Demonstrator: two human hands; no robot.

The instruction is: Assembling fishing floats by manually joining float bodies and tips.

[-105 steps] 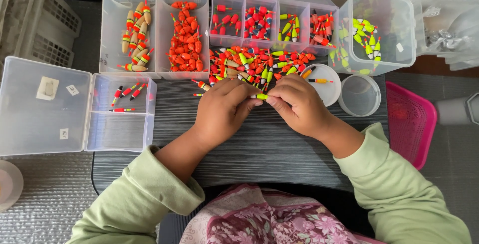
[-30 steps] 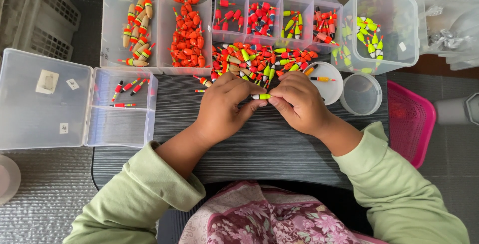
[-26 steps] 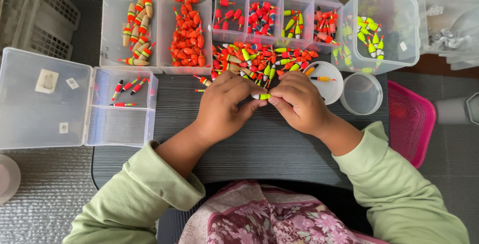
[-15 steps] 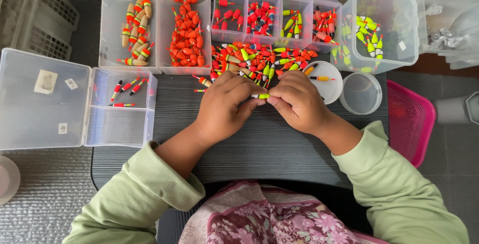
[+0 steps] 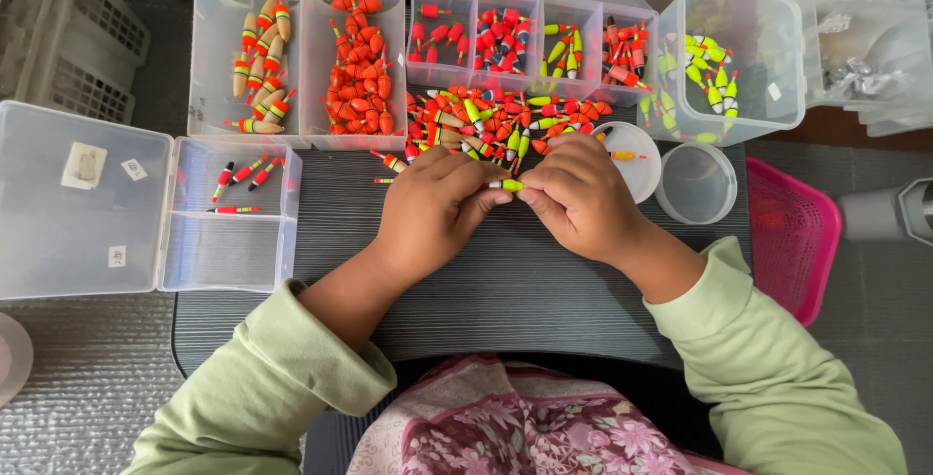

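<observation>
Fishing float (image 5: 506, 185), yellow-green and small, sits pinched between the fingertips of both hands above the dark table (image 5: 505, 290); left hand (image 5: 432, 208) grips one end, right hand (image 5: 580, 198) the other; just beyond lies a loose pile of floats (image 5: 486, 123); clear sorting boxes (image 5: 301, 52) stand behind; a pink basket (image 5: 792, 237) waits at right.

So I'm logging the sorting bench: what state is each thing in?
Left hand: pinching the float.
Right hand: pinching the same float.
Yellow-green float: held between both hands.
Hinged box: open, few floats inside.
Round cup: empty.
Loose pile: unsorted.
</observation>
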